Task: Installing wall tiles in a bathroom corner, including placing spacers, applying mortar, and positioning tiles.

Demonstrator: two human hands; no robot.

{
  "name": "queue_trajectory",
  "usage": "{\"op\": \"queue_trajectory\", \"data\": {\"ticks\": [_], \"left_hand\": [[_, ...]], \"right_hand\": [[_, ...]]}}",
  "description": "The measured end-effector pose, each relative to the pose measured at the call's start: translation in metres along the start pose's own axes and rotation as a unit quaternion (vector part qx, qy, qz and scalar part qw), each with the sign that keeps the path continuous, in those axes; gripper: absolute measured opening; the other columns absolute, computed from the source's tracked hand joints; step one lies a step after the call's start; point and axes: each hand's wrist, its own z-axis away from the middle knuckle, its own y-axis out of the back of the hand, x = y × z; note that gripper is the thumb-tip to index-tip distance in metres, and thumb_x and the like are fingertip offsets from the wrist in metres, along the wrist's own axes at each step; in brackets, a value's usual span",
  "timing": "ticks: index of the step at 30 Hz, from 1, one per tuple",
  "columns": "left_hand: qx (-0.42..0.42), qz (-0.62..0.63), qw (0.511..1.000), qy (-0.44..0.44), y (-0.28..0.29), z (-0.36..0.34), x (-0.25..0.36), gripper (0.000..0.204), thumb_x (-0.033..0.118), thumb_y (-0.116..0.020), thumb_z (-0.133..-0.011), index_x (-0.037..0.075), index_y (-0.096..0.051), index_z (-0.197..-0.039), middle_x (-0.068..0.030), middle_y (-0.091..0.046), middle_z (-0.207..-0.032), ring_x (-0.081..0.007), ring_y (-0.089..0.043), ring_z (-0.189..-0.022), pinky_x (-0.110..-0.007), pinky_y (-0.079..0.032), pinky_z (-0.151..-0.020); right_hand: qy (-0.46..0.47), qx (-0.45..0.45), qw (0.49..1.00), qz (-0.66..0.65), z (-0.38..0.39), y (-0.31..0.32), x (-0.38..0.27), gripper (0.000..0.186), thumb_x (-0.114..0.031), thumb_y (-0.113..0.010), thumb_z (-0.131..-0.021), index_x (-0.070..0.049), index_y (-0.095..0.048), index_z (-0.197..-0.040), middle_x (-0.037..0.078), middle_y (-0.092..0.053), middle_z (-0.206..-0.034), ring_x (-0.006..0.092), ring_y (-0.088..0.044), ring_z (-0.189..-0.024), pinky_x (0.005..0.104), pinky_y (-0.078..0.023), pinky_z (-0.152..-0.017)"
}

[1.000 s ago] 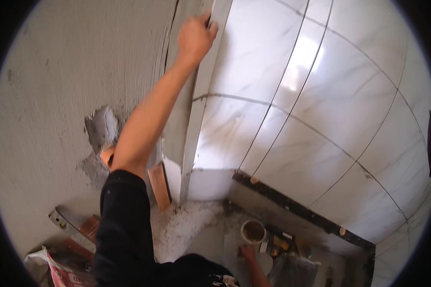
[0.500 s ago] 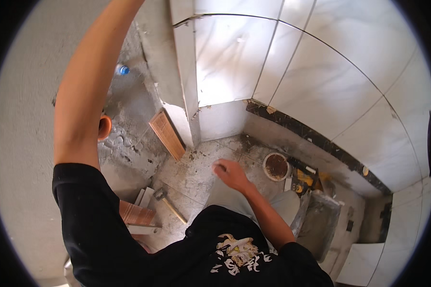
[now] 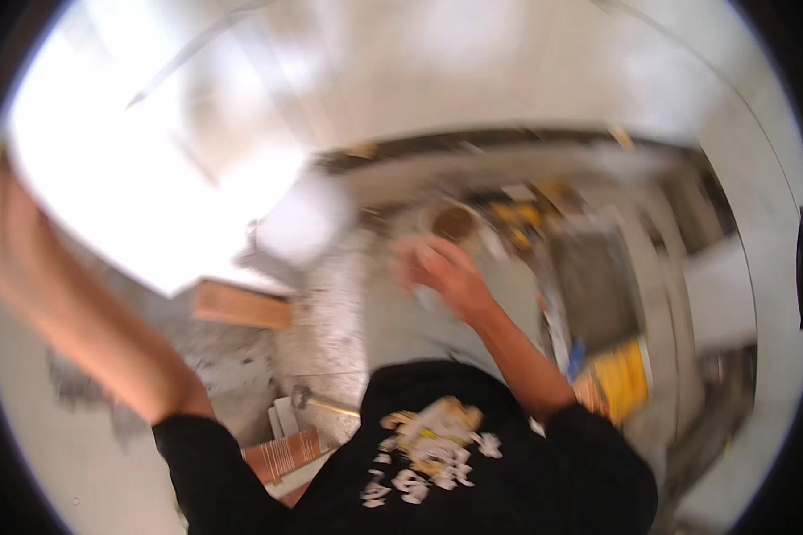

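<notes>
Here, blurred right hand [image 3: 446,275] near bucket [image 3: 426,216] (can't tell if open), left hand unseen

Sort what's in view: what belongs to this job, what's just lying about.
Likely the job's:
bucket, nearest the blurred right hand
white wall tiles

Seemingly just lying about:
hammer
brown rectangular piece
yellow item

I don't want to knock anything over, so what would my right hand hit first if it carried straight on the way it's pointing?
Probably the round bucket, near its left rim; but your right hand is blurred and depth is unclear, so it could pass above or beside it.
</notes>
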Motion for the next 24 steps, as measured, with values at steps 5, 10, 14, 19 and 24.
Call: {"op": "queue_trajectory", "data": {"ticks": [5, 10, 14, 19, 24], "left_hand": [[-0.159, 0.196, 0.931, 0.265, -0.076, 0.208, -0.132, 0.046, 0.033, -0.060, -0.099, 0.003, -0.061, -0.133, -0.0116, -0.066, -0.095, -0.0245, -0.061, -0.072, -0.037, -0.054, -0.068], [-0.442, 0.283, 0.744, 0.413, -0.122, 0.381, -0.227, 0.048, 0.035, -0.052, -0.104, 0.001, -0.048, -0.137, -0.0101, -0.061, -0.105, -0.0199, -0.058, -0.083, -0.030, -0.053, -0.069], [-0.529, 0.235, 0.642, 0.503, -0.100, 0.498, -0.216, 0.073, 0.037, -0.069, -0.091, 0.004, -0.037, -0.147, -0.0154, -0.058, -0.126, -0.0237, -0.062, -0.104, -0.038, -0.056, -0.084], [-0.504, 0.217, 0.485, 0.681, -0.079, 0.539, -0.244, 0.087, 0.024, -0.075, -0.080, 0.005, -0.031, -0.152, -0.0208, -0.051, -0.142, -0.0279, -0.062, -0.113, -0.041, -0.056, -0.092], [-0.485, 0.313, 0.399, 0.713, -0.076, 0.546, -0.242, 0.092, 0.032, -0.070, -0.079, 0.006, -0.027, -0.156, -0.0233, -0.040, -0.153, -0.0312, -0.062, -0.116, -0.047, -0.057, -0.092]], "right_hand": [[0.076, -0.155, 0.976, -0.133, 0.049, -0.010, -0.056, 0.102, -0.060, -0.074, -0.083, -0.006, -0.027, -0.156, 0.014, -0.051, -0.142, 0.0234, -0.058, -0.118, 0.0405, -0.047, -0.101], [-0.019, 0.139, 0.987, 0.084, 0.145, 0.009, -0.052, 0.098, -0.030, -0.079, -0.084, -0.006, -0.021, -0.159, 0.013, -0.056, -0.130, 0.0218, -0.059, -0.112, 0.0370, -0.048, -0.095], [-0.111, 0.446, 0.814, 0.356, 0.191, 0.029, -0.003, 0.099, -0.031, -0.077, -0.084, -0.004, -0.019, -0.159, 0.018, -0.056, -0.128, 0.0294, -0.058, -0.113, 0.0423, -0.046, -0.098], [-0.117, 0.348, 0.890, 0.270, 0.246, 0.081, -0.010, 0.064, -0.037, -0.073, -0.090, -0.008, -0.050, -0.142, 0.018, -0.064, -0.116, 0.0333, -0.064, -0.108, 0.0421, -0.050, -0.092], [-0.338, 0.585, 0.524, 0.519, 0.342, 0.254, 0.091, 0.058, -0.049, -0.064, -0.091, 0.003, -0.062, -0.115, 0.031, -0.064, -0.108, 0.0475, -0.062, -0.100, 0.0535, -0.050, -0.088]]}}
